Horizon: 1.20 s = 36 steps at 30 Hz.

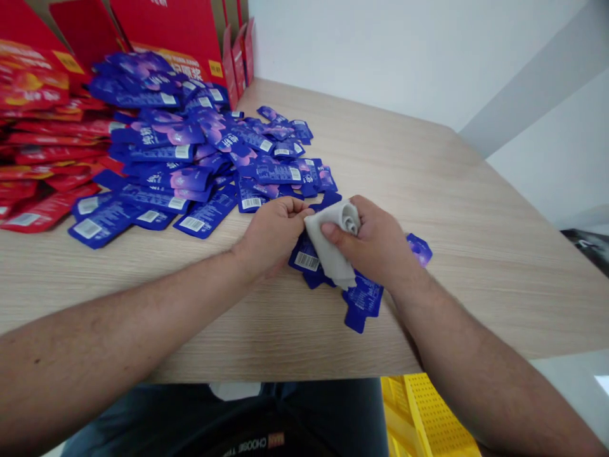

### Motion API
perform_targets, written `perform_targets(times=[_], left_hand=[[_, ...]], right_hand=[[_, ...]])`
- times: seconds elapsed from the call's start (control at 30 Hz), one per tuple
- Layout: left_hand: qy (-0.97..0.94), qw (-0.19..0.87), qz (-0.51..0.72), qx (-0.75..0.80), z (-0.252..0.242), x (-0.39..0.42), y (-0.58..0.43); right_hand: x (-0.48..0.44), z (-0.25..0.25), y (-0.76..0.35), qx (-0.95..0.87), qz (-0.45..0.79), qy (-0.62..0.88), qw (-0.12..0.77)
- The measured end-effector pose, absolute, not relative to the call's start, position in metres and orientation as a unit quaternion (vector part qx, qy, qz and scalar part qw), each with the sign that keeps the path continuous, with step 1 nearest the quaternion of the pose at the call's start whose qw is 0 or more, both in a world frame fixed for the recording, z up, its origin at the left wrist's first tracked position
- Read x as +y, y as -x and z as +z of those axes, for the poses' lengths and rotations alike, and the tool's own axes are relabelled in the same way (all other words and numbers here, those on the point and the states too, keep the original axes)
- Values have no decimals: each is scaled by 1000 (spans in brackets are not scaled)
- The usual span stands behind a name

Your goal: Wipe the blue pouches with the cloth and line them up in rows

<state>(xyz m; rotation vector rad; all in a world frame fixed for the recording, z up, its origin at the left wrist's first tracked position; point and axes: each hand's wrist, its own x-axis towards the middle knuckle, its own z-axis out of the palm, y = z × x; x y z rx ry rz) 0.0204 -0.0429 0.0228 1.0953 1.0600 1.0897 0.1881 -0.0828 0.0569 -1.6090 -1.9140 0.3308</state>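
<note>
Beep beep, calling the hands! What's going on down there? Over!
Left hand, right hand gripping white spouted pouch. Loose blue pouches underneath. Over.

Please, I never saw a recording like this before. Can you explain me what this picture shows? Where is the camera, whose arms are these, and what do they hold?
This one picture comes from a camera worn on a person's head, looking down. There is no machine: the arms are that person's own. The left hand and right hand together hold a white soft pouch with a small round cap. On the wooden table lie many blue packets and red packets, with red cardboard boxes behind them.
</note>
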Motion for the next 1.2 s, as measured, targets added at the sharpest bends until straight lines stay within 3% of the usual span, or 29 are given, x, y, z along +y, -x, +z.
perform_targets(times=[0.07,0.23,0.4,0.53,0.67,0.8,0.93,1.07,1.2], left_hand=[[-446,606,477,455,28,-44,-21],[-405,693,387,455,35,-55,-25],[-413,650,434,467,32,-51,-23],[-377,676,438,457,32,-46,-22],[-384,639,462,480,32,-48,-24],[-377,663,474,440,34,-49,-24],[-355,673,474,443,38,-49,-22],[-374,673,480,421,44,-46,-17],[-413,665,463,417,46,-42,-13]], right_hand=[[-85,59,-187,-759,112,576,281],[-83,59,-195,-702,29,629,332],[-89,55,-188,-821,102,509,237],[-93,52,-182,-792,52,551,258],[-95,51,-180,-832,68,509,207],[-96,51,-180,-798,24,545,257],[-95,52,-184,-847,74,492,190],[-88,60,-199,-803,69,536,251],[-81,69,-215,-788,109,555,242]])
